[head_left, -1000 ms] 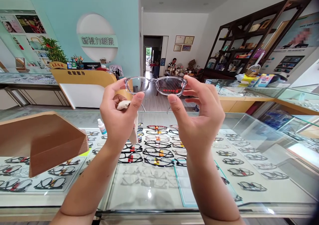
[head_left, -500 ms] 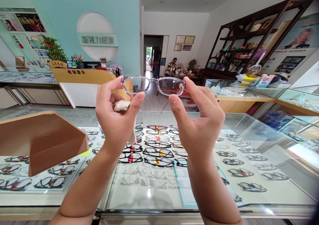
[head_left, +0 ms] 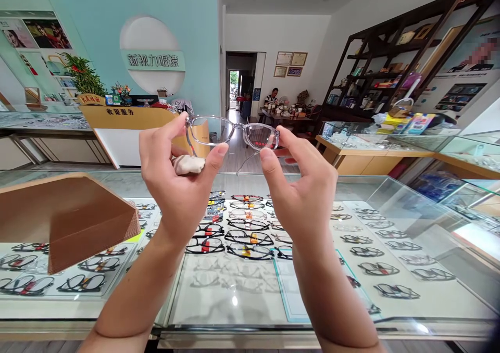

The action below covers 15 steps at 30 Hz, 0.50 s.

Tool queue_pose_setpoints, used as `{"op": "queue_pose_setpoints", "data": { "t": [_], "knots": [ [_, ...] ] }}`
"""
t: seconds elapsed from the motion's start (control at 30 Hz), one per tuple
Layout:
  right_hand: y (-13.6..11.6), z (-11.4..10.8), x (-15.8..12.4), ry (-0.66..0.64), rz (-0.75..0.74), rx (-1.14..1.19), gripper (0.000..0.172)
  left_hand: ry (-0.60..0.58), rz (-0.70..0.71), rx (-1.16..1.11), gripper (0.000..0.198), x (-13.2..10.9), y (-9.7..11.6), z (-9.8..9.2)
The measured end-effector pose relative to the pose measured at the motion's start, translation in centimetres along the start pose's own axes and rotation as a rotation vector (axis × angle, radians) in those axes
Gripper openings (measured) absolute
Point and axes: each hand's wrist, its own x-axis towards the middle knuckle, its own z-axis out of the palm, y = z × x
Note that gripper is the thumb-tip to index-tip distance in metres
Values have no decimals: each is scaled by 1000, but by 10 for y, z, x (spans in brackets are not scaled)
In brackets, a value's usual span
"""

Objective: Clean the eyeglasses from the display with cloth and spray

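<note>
A pair of clear-framed eyeglasses [head_left: 237, 126] is held up in the middle of the view, above the glass counter. My left hand [head_left: 175, 171] pinches its left end between thumb and index finger. A crumpled white cloth [head_left: 188, 164] is tucked in the curled fingers of that same hand. My right hand [head_left: 304, 181] grips the right end, thumb below and fingers above. Red lettering shows on the right lens. One thin temple arm hangs behind the frame, between the hands.
The glass display counter [head_left: 219, 311] below holds rows of spectacles [head_left: 250, 237]. A brown box-like object [head_left: 89, 223] stands on its left side. Farther back are a cashier desk [head_left: 128, 121], a shelf rack [head_left: 375, 66], another display case [head_left: 351, 145] and a person [head_left: 272, 97] seated at a table.
The eyeglasses have turned slightly, their right end shifting left and looking narrower. My right hand has moved left and a little down; my left hand has moved slightly left.
</note>
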Motion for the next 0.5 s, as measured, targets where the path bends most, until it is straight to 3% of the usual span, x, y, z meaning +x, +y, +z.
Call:
{"op": "queue_pose_setpoints", "data": {
  "t": [0.23,0.5],
  "knots": [
    [6,5,-3,14,-17,26,49,-14,57,-48,69,0,-3,0],
    [16,9,-2,30,-47,43,58,-53,8,-101,71,-5,-6,4]
  ]
}}
